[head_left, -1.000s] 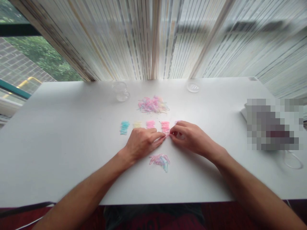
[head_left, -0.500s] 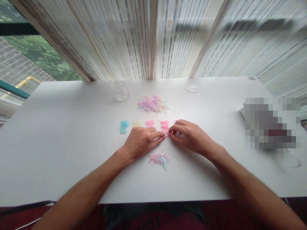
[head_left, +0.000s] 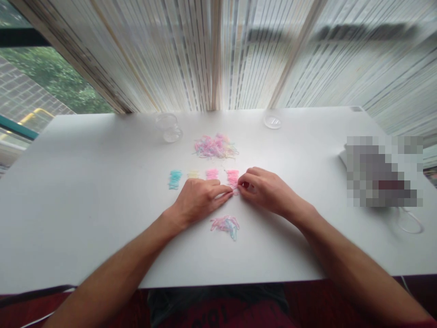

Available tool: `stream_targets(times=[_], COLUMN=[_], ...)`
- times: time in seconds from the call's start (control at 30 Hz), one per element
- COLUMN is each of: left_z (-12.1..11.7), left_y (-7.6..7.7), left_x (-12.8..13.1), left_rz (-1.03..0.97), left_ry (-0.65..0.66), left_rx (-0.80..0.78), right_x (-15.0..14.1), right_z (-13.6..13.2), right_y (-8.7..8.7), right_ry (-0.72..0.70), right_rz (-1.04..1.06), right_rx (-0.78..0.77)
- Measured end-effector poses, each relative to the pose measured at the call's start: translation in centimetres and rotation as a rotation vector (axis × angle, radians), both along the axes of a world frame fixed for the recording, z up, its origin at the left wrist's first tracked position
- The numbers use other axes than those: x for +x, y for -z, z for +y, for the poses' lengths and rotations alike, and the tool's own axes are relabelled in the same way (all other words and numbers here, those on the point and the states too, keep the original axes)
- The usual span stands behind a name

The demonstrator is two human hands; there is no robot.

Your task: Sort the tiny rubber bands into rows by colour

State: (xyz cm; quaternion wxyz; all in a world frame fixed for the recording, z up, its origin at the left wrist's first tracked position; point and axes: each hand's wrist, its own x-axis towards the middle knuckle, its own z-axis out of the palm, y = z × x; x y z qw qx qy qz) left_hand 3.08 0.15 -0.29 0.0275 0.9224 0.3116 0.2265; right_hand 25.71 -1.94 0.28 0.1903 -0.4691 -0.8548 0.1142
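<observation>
Thin pastel elastic bands lie sorted by colour in a row of small stacks: blue (head_left: 175, 180), pale yellow (head_left: 193, 174), light pink (head_left: 212, 174) and a deeper pink stack (head_left: 233, 176). At the near end of that last stack, my left hand (head_left: 203, 200) is closed in a pinch at the left tip of a pink elastic band (head_left: 235, 187). Opposite it, my right hand (head_left: 268, 189) pinches the band's other end, thumb and forefinger together. Part of the yellow and light pink stacks is hidden behind my left hand. Nearer me is a small mixed heap of bands (head_left: 225, 224).
A larger tangled heap of bands (head_left: 215, 146) lies beyond the row. Clear round containers (head_left: 172, 134) stand at the back left, and a clear dish (head_left: 272, 121) at the back right. A blurred-out object (head_left: 380, 175) with a white cord rests on the right of the white table (head_left: 102, 191).
The view has shifted slightly. Both hands stay at the near end of the deeper pink stack, with only small finger movements around the band.
</observation>
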Motion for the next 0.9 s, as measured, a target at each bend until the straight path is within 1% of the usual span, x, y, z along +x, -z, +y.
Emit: stream_targets(times=[0.13, 0.4, 0.73, 0.9], left_z=[0.0, 0.0, -0.1, -0.2], left_y=[0.1, 0.3, 0.2, 0.3], left_x=[0.0, 0.1, 0.6, 0.6], left_rz=[0.002, 0.005, -0.084, -0.076], left_ry=[-0.006, -0.043, -0.061, -0.058], left_rx=[0.016, 0.017, 0.063, 0.026], right_x=[0.2, 1.1, 0.8, 0.9], right_z=[0.2, -0.1, -0.1, -0.2], right_y=[-0.1, -1.1, -1.1, -1.4], right_ry=[-0.018, -0.016, 0.008, -0.001], right_rz=[-0.034, 0.020, 0.091, 0.151], right_rx=[0.013, -0.051, -0.091, -0.099])
